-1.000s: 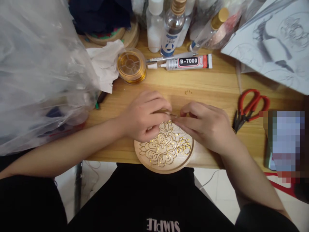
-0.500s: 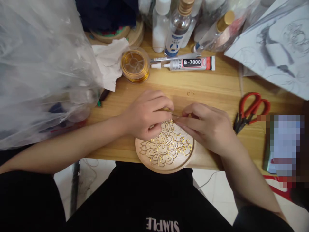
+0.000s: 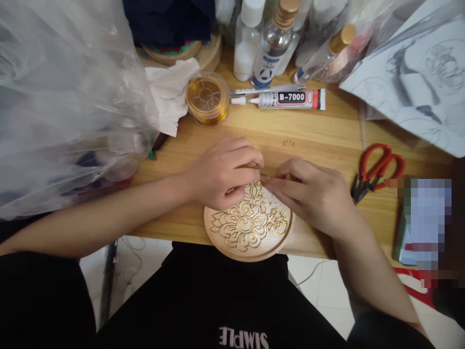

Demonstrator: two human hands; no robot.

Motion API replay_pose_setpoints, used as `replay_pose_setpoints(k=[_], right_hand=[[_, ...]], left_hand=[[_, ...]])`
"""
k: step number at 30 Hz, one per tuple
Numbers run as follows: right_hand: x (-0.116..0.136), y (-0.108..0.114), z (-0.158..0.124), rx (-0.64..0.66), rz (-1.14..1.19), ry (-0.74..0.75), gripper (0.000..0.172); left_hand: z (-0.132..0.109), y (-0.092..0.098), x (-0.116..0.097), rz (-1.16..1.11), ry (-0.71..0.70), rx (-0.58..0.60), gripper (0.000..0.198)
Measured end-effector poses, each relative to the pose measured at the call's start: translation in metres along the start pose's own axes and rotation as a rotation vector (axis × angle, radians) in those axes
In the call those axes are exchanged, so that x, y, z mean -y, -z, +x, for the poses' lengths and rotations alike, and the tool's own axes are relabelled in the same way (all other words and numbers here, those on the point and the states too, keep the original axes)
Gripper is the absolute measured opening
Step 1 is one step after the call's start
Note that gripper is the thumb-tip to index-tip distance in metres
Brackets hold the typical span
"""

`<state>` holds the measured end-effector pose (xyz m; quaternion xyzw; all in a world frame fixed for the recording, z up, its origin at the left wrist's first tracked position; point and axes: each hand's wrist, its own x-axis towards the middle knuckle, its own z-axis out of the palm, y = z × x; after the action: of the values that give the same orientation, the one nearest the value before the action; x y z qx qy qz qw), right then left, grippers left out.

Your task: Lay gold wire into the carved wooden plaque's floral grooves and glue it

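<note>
A round wooden plate (image 3: 227, 245) lies at the table's front edge, its near rim jutting out over my lap. Gold wire (image 3: 245, 223) traces a large flower and smaller curls across its face; faint drawn lines show at the right. My left hand (image 3: 228, 172) rests over the plate's far left side, fingers curled and their tips close together at the far rim. At the upper right of the plate, my right hand (image 3: 314, 194) has thumb and forefinger pinched together. The fingertips of both hands nearly meet; whatever lies between them is too small to make out.
Behind the hands are a spool of gold wire (image 3: 208, 98), a B-7000 glue tube (image 3: 292, 99) and a few tiny wire bits (image 3: 288, 143). Red-handled pliers (image 3: 378, 169) lie right. Bottles (image 3: 272, 48) stand at the back; plastic sheeting (image 3: 72, 97) bulges at left.
The view has shifted slightly, so the table things sit a little lower in it. Both hands keep nearly the same pose at the plate's far side.
</note>
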<state>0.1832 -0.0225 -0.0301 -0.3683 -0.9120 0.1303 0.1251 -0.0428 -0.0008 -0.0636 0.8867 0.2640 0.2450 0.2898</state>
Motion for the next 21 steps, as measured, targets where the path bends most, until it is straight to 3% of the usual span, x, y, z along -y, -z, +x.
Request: replay_pose_setpoints(k=[14, 21], right_hand=[[0.0007, 0.0023, 0.0008, -0.032, 0.001, 0.084, 0.020], [0.0009, 0.0019, 0.0012, -0.028, -0.012, 0.093, 0.021]], left_hand=[[0.0030, 0.0041, -0.0035, -0.083, 0.029, -0.001, 0.008], [0.0018, 0.0037, -0.0030, 0.067, -0.052, -0.007, 0.009]])
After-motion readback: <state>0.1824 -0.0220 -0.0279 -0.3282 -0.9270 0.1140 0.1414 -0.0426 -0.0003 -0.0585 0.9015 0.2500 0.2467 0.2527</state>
